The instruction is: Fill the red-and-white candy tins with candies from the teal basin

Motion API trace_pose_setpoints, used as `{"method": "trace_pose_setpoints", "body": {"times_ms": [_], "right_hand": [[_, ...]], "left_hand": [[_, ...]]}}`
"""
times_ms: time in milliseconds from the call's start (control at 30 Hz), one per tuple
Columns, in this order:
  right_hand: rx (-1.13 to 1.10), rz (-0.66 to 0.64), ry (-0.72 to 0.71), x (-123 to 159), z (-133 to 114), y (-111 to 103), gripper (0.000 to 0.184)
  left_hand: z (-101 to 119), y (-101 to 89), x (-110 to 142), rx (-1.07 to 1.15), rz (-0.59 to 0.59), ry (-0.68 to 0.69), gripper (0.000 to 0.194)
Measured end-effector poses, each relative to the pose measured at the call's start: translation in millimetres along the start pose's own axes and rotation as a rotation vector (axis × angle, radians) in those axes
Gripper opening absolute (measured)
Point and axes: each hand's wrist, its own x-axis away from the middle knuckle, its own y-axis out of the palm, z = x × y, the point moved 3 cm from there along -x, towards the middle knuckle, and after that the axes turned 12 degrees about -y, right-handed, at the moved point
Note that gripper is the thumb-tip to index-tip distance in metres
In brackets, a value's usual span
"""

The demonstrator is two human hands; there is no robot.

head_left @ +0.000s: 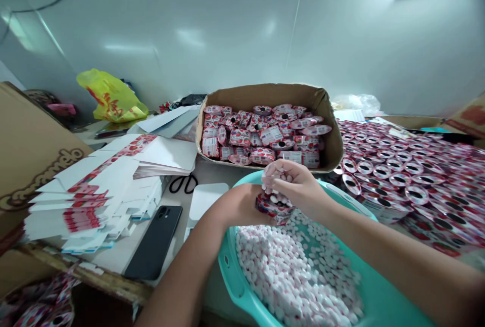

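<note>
Above the teal basin [238,294], my left hand [248,203] is closed around a small red-and-pink printed candy box [278,212], whose top faces up. My right hand [293,180] is cupped right over that box, its fingers curled round a handful of small white candies [282,175]. Some candies lie at the box's mouth, between the two hands. Below, a large heap of white, pink-tinged candies [273,266] fills much of the basin. My left fingers are partly hidden behind the box.
Behind the basin stands a cardboard carton [265,92] of filled-looking printed boxes. Many open-topped boxes [401,165] stand packed at right. On the left are flat white-and-red cartons [113,180], a black phone [155,241], black-handled scissors [184,183] and a yellow plastic bag [109,97].
</note>
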Motion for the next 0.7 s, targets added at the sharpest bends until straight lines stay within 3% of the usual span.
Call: {"method": "trace_pose_setpoints", "body": {"times_ms": [367, 700], "right_hand": [[0.011, -0.022, 0.010, 1, -3, 0, 0.022], [-0.036, 0.042, 0.013, 1, -9, 0, 0.026]], "left_hand": [[-3, 0.7, -1, 0.010, 0.016, 0.008, 0.049], [-7, 3.3, -4, 0.140, 0.015, 0.050, 0.042]]}}
